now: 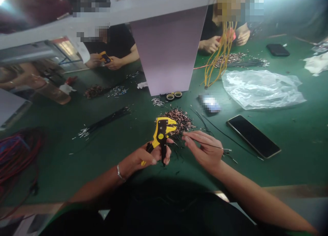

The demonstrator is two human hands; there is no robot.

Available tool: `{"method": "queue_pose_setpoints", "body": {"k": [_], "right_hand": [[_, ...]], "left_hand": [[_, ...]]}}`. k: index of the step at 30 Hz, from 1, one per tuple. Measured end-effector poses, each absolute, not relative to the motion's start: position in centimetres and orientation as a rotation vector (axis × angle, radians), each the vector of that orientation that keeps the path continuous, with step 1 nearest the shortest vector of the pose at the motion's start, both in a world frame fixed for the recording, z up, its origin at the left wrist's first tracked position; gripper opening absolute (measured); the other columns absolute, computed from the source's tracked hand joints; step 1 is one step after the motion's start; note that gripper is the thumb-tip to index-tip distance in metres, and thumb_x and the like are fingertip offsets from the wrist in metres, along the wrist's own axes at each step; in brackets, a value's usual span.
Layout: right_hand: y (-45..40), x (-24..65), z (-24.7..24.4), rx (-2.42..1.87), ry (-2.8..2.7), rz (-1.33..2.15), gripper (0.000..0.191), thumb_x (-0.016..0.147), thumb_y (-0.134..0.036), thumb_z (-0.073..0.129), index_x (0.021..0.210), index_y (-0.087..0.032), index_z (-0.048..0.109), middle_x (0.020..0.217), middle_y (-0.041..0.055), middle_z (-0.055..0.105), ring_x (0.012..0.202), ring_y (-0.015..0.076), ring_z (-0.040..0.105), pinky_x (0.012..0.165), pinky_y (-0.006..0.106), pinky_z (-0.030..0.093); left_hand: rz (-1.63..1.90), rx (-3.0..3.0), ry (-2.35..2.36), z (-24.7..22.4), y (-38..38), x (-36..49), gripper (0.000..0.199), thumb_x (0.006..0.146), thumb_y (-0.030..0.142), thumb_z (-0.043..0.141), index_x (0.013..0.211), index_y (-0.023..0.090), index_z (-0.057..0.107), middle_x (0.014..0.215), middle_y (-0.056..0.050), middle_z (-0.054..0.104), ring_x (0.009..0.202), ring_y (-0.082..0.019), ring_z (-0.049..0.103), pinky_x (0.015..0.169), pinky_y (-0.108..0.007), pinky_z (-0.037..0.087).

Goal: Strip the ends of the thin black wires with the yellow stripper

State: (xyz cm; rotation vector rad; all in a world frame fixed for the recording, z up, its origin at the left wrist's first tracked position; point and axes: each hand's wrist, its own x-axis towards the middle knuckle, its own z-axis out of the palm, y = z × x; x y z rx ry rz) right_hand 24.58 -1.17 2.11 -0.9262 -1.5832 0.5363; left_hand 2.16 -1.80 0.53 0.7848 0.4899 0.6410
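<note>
My left hand [151, 155] is wrapped round the handles of a yellow and black wire stripper [161, 136], its jaws pointing right. To the right, my right hand [205, 149] pinches a thin black wire [211, 144] between thumb and fingers; one end of the wire sticks out past the back of the hand. The stripper and the wire are apart. Behind them lies a pile of short copper and black wire pieces [180, 120]. Longer black wires [230, 137] lie to the right of the pile, and a bundle of black wires [107, 121] rests at the left.
A phone [253, 136], a clear plastic bag [261, 89] and tape rolls [174, 96] lie on the green table [77, 178]. Red cables [20, 161] are coiled at far left. A pale panel [169, 51] stands behind. Other people's hands work across the table.
</note>
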Motion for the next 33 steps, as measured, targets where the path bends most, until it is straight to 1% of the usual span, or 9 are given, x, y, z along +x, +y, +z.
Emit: {"method": "queue_pose_setpoints", "body": {"k": [5, 10, 16, 20, 23, 28, 33], "right_hand": [[-1.1, 24.1, 1.4, -0.737, -1.692, 0.362, 0.024, 0.081, -0.004, 0.064, 0.096, -0.018, 0.077, 0.077, 0.0074, 0.077, 0.063, 0.0176, 0.071, 0.057, 0.028, 0.059], [-0.9, 24.1, 1.1, -0.711, -1.767, 0.222, 0.026, 0.084, -0.002, 0.062, 0.104, -0.016, 0.072, 0.081, 0.0105, 0.076, 0.066, 0.0185, 0.07, 0.058, 0.03, 0.059], [-1.1, 23.8, 0.9, -0.596, -1.928, 0.089, 0.027, 0.086, -0.003, 0.06, 0.112, -0.009, 0.067, 0.081, 0.0139, 0.075, 0.063, 0.0204, 0.069, 0.055, 0.032, 0.058], [-1.4, 23.7, 0.7, -0.562, -2.001, 0.036, 0.025, 0.089, -0.004, 0.058, 0.113, -0.008, 0.063, 0.079, 0.0131, 0.075, 0.064, 0.0202, 0.069, 0.056, 0.032, 0.058], [-1.6, 23.6, 0.6, -0.573, -2.023, 0.036, 0.024, 0.09, -0.006, 0.057, 0.114, -0.008, 0.062, 0.079, 0.0128, 0.075, 0.066, 0.02, 0.069, 0.058, 0.033, 0.059], [-1.8, 23.6, 0.6, -0.579, -2.036, 0.012, 0.024, 0.093, -0.009, 0.054, 0.115, -0.01, 0.061, 0.078, 0.0103, 0.074, 0.064, 0.0182, 0.068, 0.058, 0.032, 0.058], [-1.8, 23.6, 0.5, -0.54, -2.074, 0.011, 0.021, 0.09, -0.007, 0.057, 0.11, -0.004, 0.061, 0.069, 0.0105, 0.07, 0.063, 0.0199, 0.066, 0.056, 0.032, 0.056]], "left_hand": [[0.64, 0.813, 0.444, 0.1, -1.6, 2.1, 0.072, 0.055, 0.022, 0.076, 0.125, 0.02, 0.056, 0.086, -0.006, 0.061, 0.076, -0.021, 0.055, 0.077, -0.042, 0.044], [0.647, 0.845, 0.409, -0.3, -1.7, 2.1, 0.072, 0.058, 0.02, 0.076, 0.127, 0.019, 0.055, 0.089, -0.007, 0.062, 0.081, -0.023, 0.058, 0.079, -0.042, 0.045], [0.618, 0.861, 0.459, 0.5, -2.0, 2.6, 0.059, 0.057, 0.017, 0.076, 0.113, 0.018, 0.058, 0.09, -0.007, 0.06, 0.083, -0.021, 0.058, 0.082, -0.039, 0.046], [0.6, 0.893, 0.494, 0.9, -2.0, 2.7, 0.046, 0.057, 0.018, 0.077, 0.1, 0.015, 0.062, 0.088, -0.008, 0.061, 0.082, -0.022, 0.058, 0.084, -0.04, 0.047], [0.593, 0.914, 0.496, 0.8, -1.9, 2.6, 0.039, 0.057, 0.018, 0.077, 0.093, 0.015, 0.064, 0.088, -0.009, 0.061, 0.083, -0.023, 0.057, 0.086, -0.04, 0.048], [0.605, 0.925, 0.465, 0.6, -2.0, 2.6, 0.034, 0.057, 0.016, 0.077, 0.089, 0.016, 0.064, 0.09, -0.008, 0.062, 0.085, -0.022, 0.059, 0.086, -0.039, 0.047], [0.599, 1.005, 0.499, 0.7, -2.2, 2.5, 0.03, 0.062, 0.019, 0.075, 0.089, 0.015, 0.063, 0.09, -0.008, 0.062, 0.089, -0.023, 0.059, 0.087, -0.039, 0.045]]}}
